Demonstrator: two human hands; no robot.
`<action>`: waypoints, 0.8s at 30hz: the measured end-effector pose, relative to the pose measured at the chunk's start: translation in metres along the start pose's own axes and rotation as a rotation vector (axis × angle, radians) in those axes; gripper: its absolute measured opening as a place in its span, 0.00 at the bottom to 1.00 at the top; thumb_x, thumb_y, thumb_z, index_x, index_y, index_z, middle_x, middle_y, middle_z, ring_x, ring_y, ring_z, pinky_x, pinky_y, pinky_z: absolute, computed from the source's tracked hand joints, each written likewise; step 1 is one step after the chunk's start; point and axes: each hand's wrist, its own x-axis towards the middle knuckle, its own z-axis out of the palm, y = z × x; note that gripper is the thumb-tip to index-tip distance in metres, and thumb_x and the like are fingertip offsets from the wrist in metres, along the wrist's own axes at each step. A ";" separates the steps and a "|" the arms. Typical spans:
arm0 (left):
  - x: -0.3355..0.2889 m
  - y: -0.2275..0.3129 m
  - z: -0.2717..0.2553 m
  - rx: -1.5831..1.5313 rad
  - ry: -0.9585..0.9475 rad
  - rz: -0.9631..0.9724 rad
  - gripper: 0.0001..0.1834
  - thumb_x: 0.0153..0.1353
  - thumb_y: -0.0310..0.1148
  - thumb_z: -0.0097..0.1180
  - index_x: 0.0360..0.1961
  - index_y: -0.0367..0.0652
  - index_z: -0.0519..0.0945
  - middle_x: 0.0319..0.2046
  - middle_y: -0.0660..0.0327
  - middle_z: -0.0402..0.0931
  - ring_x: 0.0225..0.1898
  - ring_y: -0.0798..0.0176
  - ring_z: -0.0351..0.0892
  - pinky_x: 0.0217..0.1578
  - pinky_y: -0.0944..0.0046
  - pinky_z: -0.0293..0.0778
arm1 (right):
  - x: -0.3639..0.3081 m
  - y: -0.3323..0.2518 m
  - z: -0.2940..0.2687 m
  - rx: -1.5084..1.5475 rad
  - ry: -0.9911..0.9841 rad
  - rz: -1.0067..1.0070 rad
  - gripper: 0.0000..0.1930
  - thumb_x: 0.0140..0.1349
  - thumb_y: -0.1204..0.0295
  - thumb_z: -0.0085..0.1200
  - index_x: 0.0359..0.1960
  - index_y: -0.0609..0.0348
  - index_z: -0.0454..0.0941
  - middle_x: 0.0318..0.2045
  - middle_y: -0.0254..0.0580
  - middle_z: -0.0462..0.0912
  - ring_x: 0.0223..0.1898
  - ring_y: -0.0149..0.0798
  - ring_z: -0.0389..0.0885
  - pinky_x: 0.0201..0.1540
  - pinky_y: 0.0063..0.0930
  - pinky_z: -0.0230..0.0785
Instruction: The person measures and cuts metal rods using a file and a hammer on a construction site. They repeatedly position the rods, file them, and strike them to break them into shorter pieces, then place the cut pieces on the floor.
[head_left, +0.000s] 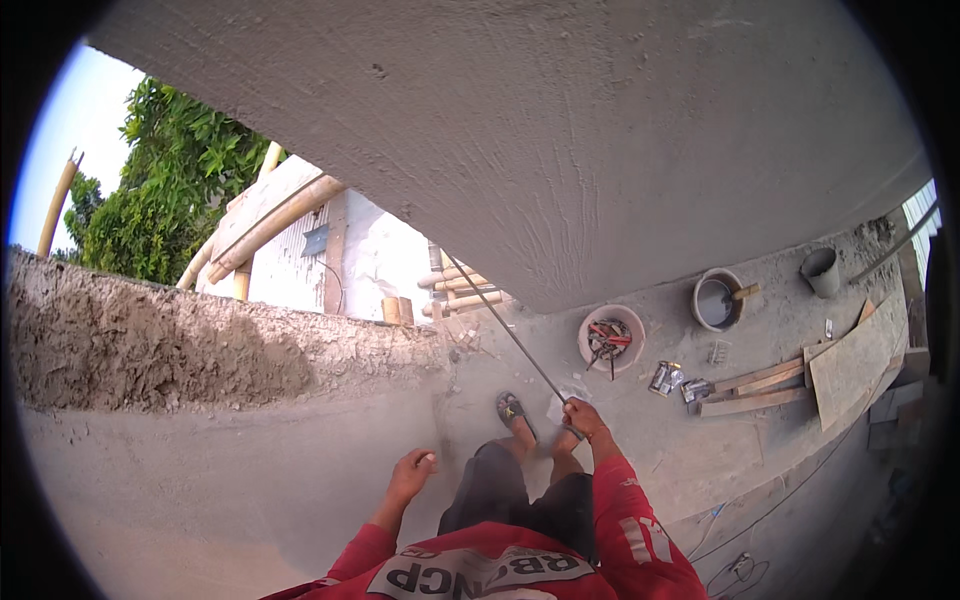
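A long thin rod (pixel 514 338), dark and straight like a steel bar, slants up and away to the left. Its lower end is in my right hand (pixel 585 418), whose fingers are wrapped round it. The far end reaches up across the lower edge of the grey plastered wall (pixel 560 160); whether it touches the wall I cannot tell. To the left, my left hand (pixel 410 474) hangs over the concrete floor (pixel 240 470), apart from the rod. Its fingers are curled in, and what they hold, if anything, is hidden.
A pink tub of tools (pixel 636 352), a bucket of grey liquid (pixel 698 300) and a dark pail (pixel 822 272) stand right of my feet. Boards (pixel 850 345) lie farther right. A rough low wall (pixel 150 335) runs along the left, with bamboo poles (pixel 275 228) beyond.
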 end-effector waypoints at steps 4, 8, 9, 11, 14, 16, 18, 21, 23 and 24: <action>0.011 -0.001 0.003 -0.058 0.037 0.001 0.19 0.71 0.39 0.52 0.54 0.36 0.78 0.43 0.53 0.83 0.40 0.62 0.85 0.43 0.63 0.77 | 0.027 0.022 -0.007 -0.111 -0.039 0.022 0.13 0.69 0.66 0.43 0.42 0.59 0.78 0.33 0.44 0.85 0.39 0.41 0.84 0.45 0.38 0.74; 0.051 0.023 0.013 -0.292 0.089 0.003 0.17 0.68 0.37 0.54 0.52 0.36 0.79 0.41 0.53 0.83 0.37 0.62 0.85 0.44 0.62 0.77 | 0.020 0.003 -0.016 -0.027 -0.100 0.094 0.18 0.72 0.67 0.38 0.52 0.63 0.77 0.35 0.44 0.85 0.42 0.38 0.83 0.51 0.36 0.74; 0.068 0.034 0.009 -0.307 0.090 0.003 0.17 0.68 0.37 0.55 0.52 0.37 0.80 0.40 0.53 0.83 0.37 0.63 0.85 0.44 0.62 0.77 | 0.021 -0.011 -0.026 -0.277 -0.192 0.119 0.19 0.71 0.67 0.38 0.53 0.64 0.77 0.40 0.45 0.84 0.43 0.39 0.82 0.52 0.36 0.73; 0.117 0.062 0.008 -0.263 0.088 0.083 0.16 0.69 0.36 0.54 0.52 0.38 0.80 0.40 0.55 0.84 0.38 0.65 0.85 0.43 0.63 0.77 | 0.015 -0.028 -0.029 -0.174 -0.195 0.201 0.18 0.68 0.65 0.44 0.51 0.64 0.77 0.44 0.45 0.81 0.45 0.40 0.80 0.51 0.35 0.71; 0.185 0.104 0.012 -0.327 0.042 0.181 0.16 0.68 0.36 0.54 0.53 0.40 0.80 0.38 0.55 0.84 0.38 0.67 0.84 0.43 0.64 0.76 | 0.017 -0.034 -0.041 -0.231 -0.210 0.378 0.16 0.62 0.67 0.52 0.48 0.63 0.78 0.40 0.45 0.81 0.44 0.42 0.79 0.51 0.37 0.70; 0.230 0.132 0.016 -0.381 0.034 0.214 0.20 0.67 0.40 0.56 0.56 0.40 0.77 0.42 0.53 0.83 0.37 0.59 0.85 0.43 0.60 0.77 | 0.025 -0.025 -0.041 -0.261 -0.231 0.311 0.15 0.59 0.67 0.57 0.43 0.63 0.80 0.39 0.48 0.81 0.45 0.46 0.80 0.51 0.40 0.70; 0.263 0.156 0.024 -0.404 0.011 0.257 0.24 0.68 0.42 0.56 0.60 0.41 0.74 0.46 0.52 0.82 0.39 0.57 0.85 0.45 0.58 0.77 | 0.031 -0.015 -0.043 -0.496 -0.297 0.180 0.13 0.59 0.65 0.58 0.40 0.61 0.82 0.39 0.52 0.81 0.47 0.50 0.80 0.51 0.41 0.71; 0.293 0.182 0.027 -0.431 -0.055 0.341 0.26 0.69 0.43 0.55 0.63 0.40 0.71 0.48 0.51 0.81 0.41 0.56 0.85 0.46 0.57 0.77 | 0.040 -0.020 -0.037 -0.715 -0.292 0.211 0.12 0.61 0.66 0.56 0.41 0.59 0.84 0.41 0.54 0.82 0.49 0.51 0.80 0.53 0.43 0.71; 0.301 0.194 0.028 -0.468 -0.110 0.372 0.25 0.69 0.42 0.55 0.62 0.40 0.70 0.48 0.50 0.81 0.41 0.56 0.85 0.45 0.57 0.77 | 0.042 -0.039 -0.030 -0.764 -0.316 0.288 0.18 0.64 0.61 0.52 0.47 0.60 0.81 0.46 0.55 0.82 0.52 0.54 0.79 0.56 0.46 0.69; 0.304 0.198 0.029 -0.484 -0.135 0.363 0.24 0.69 0.42 0.54 0.61 0.40 0.71 0.48 0.50 0.81 0.40 0.57 0.85 0.43 0.58 0.77 | 0.041 -0.050 -0.023 -0.737 -0.256 0.358 0.19 0.65 0.60 0.50 0.48 0.61 0.80 0.48 0.56 0.82 0.54 0.55 0.79 0.57 0.46 0.69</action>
